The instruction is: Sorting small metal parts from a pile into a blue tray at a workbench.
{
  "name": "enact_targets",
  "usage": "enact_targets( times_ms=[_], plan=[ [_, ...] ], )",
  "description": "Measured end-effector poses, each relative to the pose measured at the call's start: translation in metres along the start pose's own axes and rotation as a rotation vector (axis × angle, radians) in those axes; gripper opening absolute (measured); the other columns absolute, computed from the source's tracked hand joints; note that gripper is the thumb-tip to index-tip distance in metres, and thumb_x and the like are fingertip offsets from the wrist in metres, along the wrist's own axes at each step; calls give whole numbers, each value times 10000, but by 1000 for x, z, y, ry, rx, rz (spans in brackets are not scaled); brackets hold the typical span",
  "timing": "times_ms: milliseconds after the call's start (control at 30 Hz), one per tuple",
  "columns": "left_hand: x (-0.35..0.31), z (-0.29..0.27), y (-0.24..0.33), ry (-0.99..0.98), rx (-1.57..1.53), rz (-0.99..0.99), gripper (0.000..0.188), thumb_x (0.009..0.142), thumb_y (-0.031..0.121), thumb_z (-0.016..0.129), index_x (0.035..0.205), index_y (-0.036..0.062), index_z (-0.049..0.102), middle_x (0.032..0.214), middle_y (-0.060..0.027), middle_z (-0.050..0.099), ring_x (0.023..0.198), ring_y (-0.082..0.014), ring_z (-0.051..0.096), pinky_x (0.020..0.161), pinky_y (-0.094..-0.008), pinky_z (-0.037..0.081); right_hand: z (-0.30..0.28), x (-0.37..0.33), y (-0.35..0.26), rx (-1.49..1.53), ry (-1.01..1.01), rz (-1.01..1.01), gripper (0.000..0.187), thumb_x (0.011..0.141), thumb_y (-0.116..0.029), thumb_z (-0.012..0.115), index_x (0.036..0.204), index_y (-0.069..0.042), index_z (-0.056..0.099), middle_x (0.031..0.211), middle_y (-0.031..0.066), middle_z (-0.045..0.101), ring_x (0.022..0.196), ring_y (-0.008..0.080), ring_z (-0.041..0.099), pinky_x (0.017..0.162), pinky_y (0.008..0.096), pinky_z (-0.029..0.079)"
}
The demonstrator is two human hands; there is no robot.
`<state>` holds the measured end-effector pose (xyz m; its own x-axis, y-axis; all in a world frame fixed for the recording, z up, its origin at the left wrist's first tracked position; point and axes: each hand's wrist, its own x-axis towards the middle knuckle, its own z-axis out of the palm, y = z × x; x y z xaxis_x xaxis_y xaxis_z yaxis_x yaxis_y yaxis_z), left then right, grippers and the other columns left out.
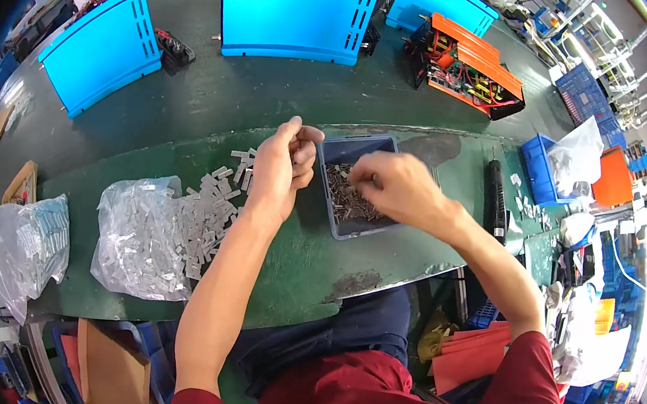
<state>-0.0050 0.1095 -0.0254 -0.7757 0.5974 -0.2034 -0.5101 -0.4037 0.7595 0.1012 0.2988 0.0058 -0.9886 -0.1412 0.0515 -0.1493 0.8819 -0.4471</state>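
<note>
A grey plastic bin (355,150) stands on the green worktop in front of me, with many small metal screws (349,199) heaped in it. My right hand (403,189) is over the bin, its fingers pinched together just above the screws; whatever it grips is hidden. My left hand (281,167) is raised beside the bin's left wall, thumb up and fingers curled inward. What lies in its palm, if anything, does not show. Left of that forearm, small silvery metal pieces (210,213) are spread in a pile, spilling from a clear plastic bag (140,237).
Another clear bag (27,248) lies at the far left. A black power screwdriver (495,198) rests right of the bin, near a blue bin (538,171) holding plastic wrap. Blue panels (297,15) and an orange casing with wiring (470,67) stand at the back. A person works far left.
</note>
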Motion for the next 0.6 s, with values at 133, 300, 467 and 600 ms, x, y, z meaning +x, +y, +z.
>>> enact_targets(
  times_ms=[133,300,467,600],
  plan=[
    [-2,-1,1,74,246,81,343,1049,324,517,975,17,650,630,57,420,489,-53,317,459,-250,241,-23,-8,-7,-139,206,-16,223,863,-137,688,1076,-71,701,871,143,707,793,344,689,697,442,539],
    [4,-1,-11,237,857,596,327,1005,325,602,1029,6,673,634,-21,542,520,-138,482,530,-336,389,-24,-31,-6,-467,148,225,308,892,-172,682,1157,-20,640,723,158,671,684,388,657,640,487,511],
    [2,-2,-11,128,1135,412,368,1008,341,624,1129,-6,657,688,-106,613,622,-160,529,634,-339,447,-40,-30,-31,18,249,236,494,852,-168,698,1289,31,581,671,204,640,570,384,627,563,445,491],
    [3,-9,-19,138,1181,463,381,1001,344,639,1061,-32,653,690,-155,611,593,-216,504,617,-360,442,-30,-16,3,33,228,112,522,850,-134,696,1330,29,570,593,170,586,507,267,635,522,406,467]
  ],
)
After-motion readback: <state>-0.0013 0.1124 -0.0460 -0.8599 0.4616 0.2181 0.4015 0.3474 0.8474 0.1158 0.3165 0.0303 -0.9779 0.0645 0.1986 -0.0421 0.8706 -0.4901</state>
